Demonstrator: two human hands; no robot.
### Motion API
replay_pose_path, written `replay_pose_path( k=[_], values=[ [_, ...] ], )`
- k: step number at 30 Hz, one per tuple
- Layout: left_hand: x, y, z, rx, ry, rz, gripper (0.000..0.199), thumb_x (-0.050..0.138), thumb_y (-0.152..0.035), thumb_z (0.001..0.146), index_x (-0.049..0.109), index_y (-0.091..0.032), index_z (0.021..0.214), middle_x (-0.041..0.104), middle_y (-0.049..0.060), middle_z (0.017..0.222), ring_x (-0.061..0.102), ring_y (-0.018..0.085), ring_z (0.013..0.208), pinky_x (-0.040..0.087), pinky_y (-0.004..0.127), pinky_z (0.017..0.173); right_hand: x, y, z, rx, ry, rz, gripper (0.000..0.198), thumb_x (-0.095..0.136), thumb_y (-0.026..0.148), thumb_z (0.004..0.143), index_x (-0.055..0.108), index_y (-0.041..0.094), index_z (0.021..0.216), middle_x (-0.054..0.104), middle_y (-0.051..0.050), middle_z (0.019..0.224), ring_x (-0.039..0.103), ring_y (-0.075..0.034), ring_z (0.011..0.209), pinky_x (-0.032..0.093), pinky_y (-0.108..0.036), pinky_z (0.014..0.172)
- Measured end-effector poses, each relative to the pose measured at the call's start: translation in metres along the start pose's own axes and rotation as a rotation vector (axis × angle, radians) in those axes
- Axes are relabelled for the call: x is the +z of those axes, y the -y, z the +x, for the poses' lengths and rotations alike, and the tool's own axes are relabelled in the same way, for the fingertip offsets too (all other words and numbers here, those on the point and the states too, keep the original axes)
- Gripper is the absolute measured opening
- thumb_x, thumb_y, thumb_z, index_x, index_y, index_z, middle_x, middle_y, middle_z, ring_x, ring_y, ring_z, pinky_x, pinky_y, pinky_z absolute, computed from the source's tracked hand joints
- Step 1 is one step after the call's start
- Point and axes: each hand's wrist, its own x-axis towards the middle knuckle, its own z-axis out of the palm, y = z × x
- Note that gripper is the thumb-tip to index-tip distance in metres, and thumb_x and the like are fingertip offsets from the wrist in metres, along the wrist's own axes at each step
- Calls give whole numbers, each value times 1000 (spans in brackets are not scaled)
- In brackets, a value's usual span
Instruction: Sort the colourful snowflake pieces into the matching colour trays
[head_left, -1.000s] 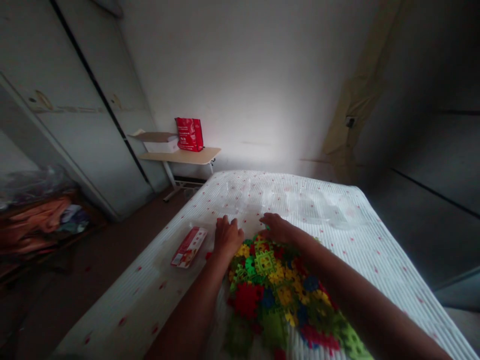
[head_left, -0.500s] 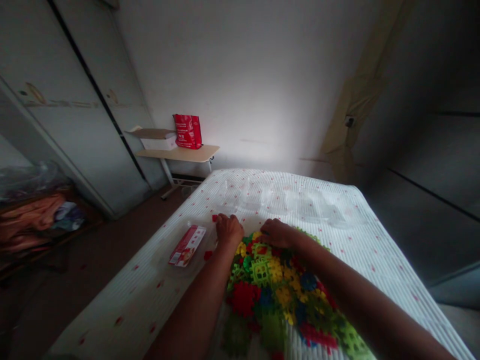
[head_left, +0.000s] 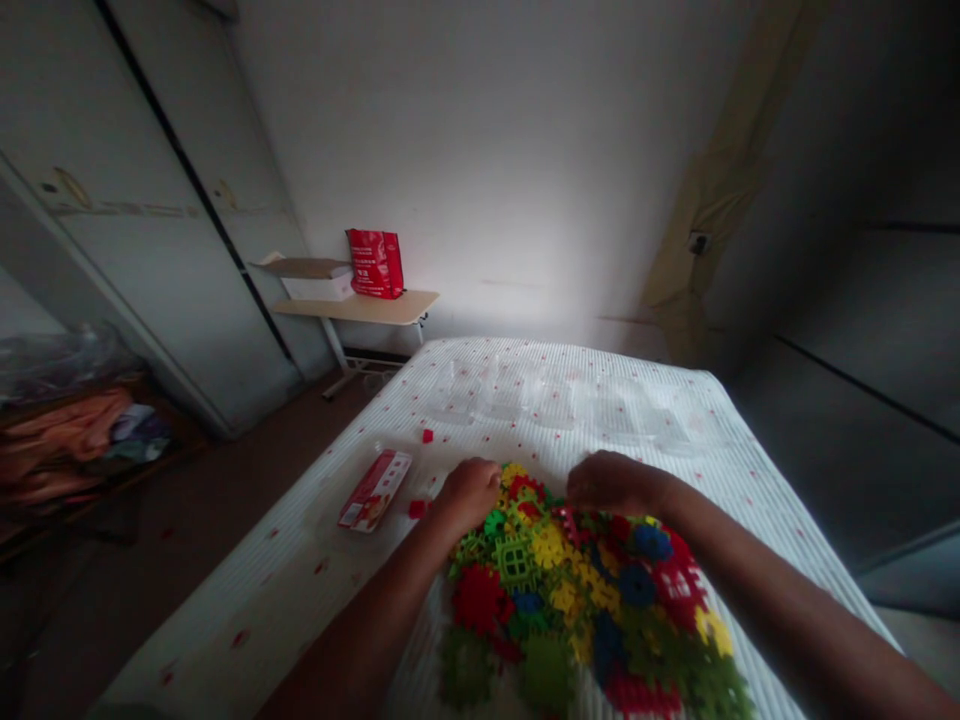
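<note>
Head view, change: both hands had drawn back toward the person since a second earlier, from the far edge of the pile of plastic blocks [head_left: 570, 590] onto its near top; the pile looked raked closer and spread wider to the right.
Left hand [head_left: 469, 493]: curled loosely, knuckles up, resting on the pile's far left corner; whether it pinched a piece I could not tell.
Right hand [head_left: 611, 482]: cupped over the far right of the pile, fingers bent down among the pieces; grip hidden.
Blocks: heaped on the bed [head_left: 300, 590] between the forearms.
Left of the left hand: a small red box [head_left: 374, 490], and stray red pieces [head_left: 427, 436] lay apart from the pile.
Beyond the hands: clear plastic trays [head_left: 555, 400] across the bed.
Farther off: a side table [head_left: 360, 308] bearing a red bag [head_left: 375, 263].
Obstruction: nothing lay between hands and pile.
</note>
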Motion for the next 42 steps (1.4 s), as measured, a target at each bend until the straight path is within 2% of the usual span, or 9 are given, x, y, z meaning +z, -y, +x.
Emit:
replay_pose_path(
  k=[4, 9, 14, 18, 22, 25, 29, 35, 42],
  values=[
    [4, -1, -35, 108, -77, -192, 41, 40, -12, 81, 60, -23, 115, 61, 3, 120, 52, 15, 114, 37, 27, 101, -4, 18, 27, -20, -163, -15, 30, 47, 19, 81, 68, 19, 103, 71, -8, 97, 65, -20, 85, 46, -28, 73],
    [13, 17, -72, 77, -219, -187, 41, 35, -17, 84, 60, -22, 115, 53, 6, 131, 47, 19, 122, 37, 36, 105, 7, 57, 102, -171, -215, -59, 51, 42, 12, 81, 48, 19, 131, 59, -11, 125, 58, -21, 108, 44, -30, 88],
    [31, 31, -99, 44, -346, -30, 41, 37, -29, 87, 56, -22, 123, 46, 11, 137, 42, 26, 126, 37, 47, 103, 21, 85, 172, -165, -193, -178, 55, 37, 13, 84, 37, 20, 138, 59, -12, 121, 60, -22, 103, 47, -32, 83],
    [51, 36, -107, 61, -399, 44, 43, 44, -30, 85, 52, -24, 127, 42, 13, 140, 37, 31, 128, 34, 53, 102, 31, 94, 202, -170, -203, -251, 55, 34, 15, 88, 30, 25, 142, 60, -11, 114, 61, -22, 98, 48, -32, 76],
    [60, 39, -108, 10, -466, 27, 45, 47, -33, 84, 50, -24, 128, 35, 12, 143, 26, 33, 134, 30, 55, 104, 37, 97, 213, -156, -179, -319, 43, 32, 20, 90, 43, 26, 132, 57, -12, 113, 62, -24, 93, 49, -34, 72],
    [58, 40, -106, -10, -492, -3, 46, 46, -37, 85, 50, -20, 127, 32, 13, 143, 21, 34, 135, 29, 53, 106, 36, 96, 211, -158, -160, -321, 35, 36, 23, 89, 51, 22, 120, 56, -14, 112, 62, -25, 90, 49, -35, 69],
    [56, 39, -102, -28, -499, -31, 48, 46, -41, 85, 50, -18, 127, 34, 15, 139, 24, 35, 131, 31, 55, 104, 38, 87, 189, -169, -127, -320, 30, 43, 22, 85, 55, 21, 112, 57, -12, 108, 61, -23, 90, 49, -31, 67],
    [49, 34, -94, -26, -491, -202, 51, 47, -41, 84, 46, -17, 129, 41, 15, 131, 35, 30, 126, 35, 51, 102, 36, 73, 121, -182, -12, -271, 29, 39, 35, 88, 60, 22, 104, 61, -10, 100, 61, -22, 86, 47, -31, 66],
    [38, 22, -84, 132, -383, -426, 45, 52, -33, 81, 47, -20, 124, 52, 11, 121, 48, 26, 115, 40, 47, 98, 30, 62, 54, -186, -27, -220, 25, 45, 34, 86, 65, 21, 92, 63, -8, 93, 61, -21, 83, 46, -34, 70]
  ],
)
